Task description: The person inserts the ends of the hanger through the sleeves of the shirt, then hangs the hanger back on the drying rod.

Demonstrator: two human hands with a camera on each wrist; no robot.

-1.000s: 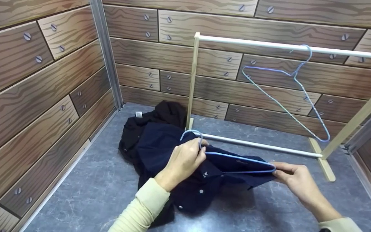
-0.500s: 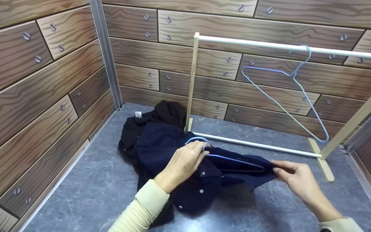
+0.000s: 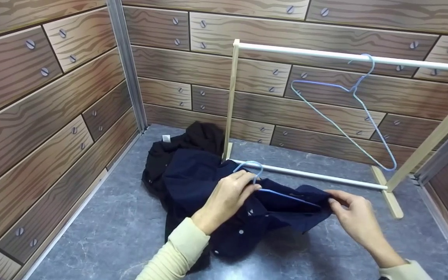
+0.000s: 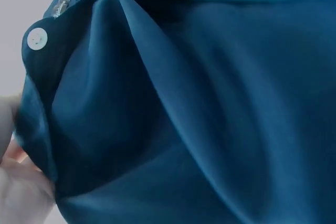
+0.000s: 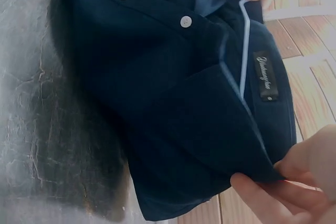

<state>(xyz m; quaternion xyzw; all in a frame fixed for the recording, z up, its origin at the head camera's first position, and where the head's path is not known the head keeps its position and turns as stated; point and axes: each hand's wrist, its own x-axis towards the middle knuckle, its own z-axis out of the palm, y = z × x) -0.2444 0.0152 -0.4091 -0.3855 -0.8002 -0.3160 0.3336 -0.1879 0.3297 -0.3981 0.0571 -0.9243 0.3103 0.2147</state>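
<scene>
A navy buttoned shirt (image 3: 196, 167) lies bunched on the grey surface, its collar end raised toward the right. My left hand (image 3: 228, 196) pinches a blue wire hanger (image 3: 286, 195) just below its hook. One arm of the hanger runs inside the shirt, its tip hidden by cloth. My right hand (image 3: 358, 217) pinches the shirt's edge between thumb and fingers. In the right wrist view, the hanger (image 5: 245, 51) passes beside a black label (image 5: 265, 76) inside the shirt. Navy cloth (image 4: 157, 103) with white buttons fills most of the left wrist view.
Behind the shirt stands a wooden rack with a white top rail (image 3: 298, 50) and a lower bar (image 3: 317, 175). A second wire hanger (image 3: 319, 83) hangs bare from the rail. A black-brown garment (image 3: 204, 134) lies crumpled behind the shirt. Wood-patterned walls enclose the corner.
The hanger's right tip, earlier visible at my right fingers, has slid inside the shirt. My left hand and the hook have shifted slightly right. My right hand keeps hold of the shirt's edge.
</scene>
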